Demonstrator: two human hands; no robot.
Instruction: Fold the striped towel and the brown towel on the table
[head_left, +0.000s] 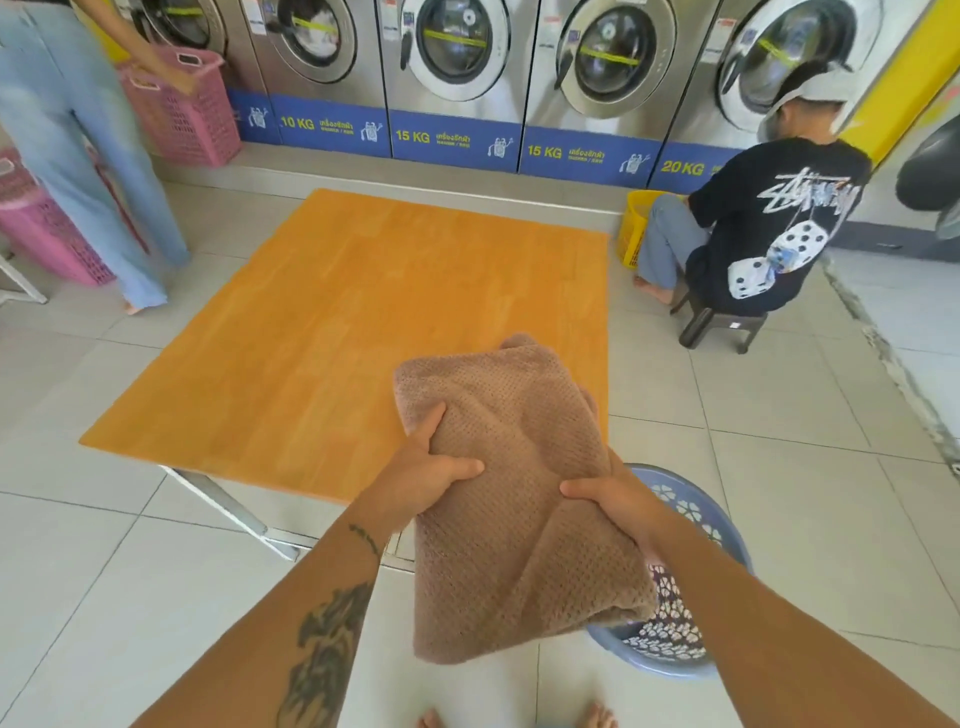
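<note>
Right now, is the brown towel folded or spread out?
Folded, loosely: the brown towel hangs doubled between left hand and right hand.

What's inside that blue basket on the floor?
A dark cloth with white shapes lies in the basket. The brown towel, held by the left hand and right hand, hides the rest.

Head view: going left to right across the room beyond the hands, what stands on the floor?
Low pink basket → tall pink basket → table → yellow basket → seated person. The standing person overlaps both pink baskets, so is left out.
</note>
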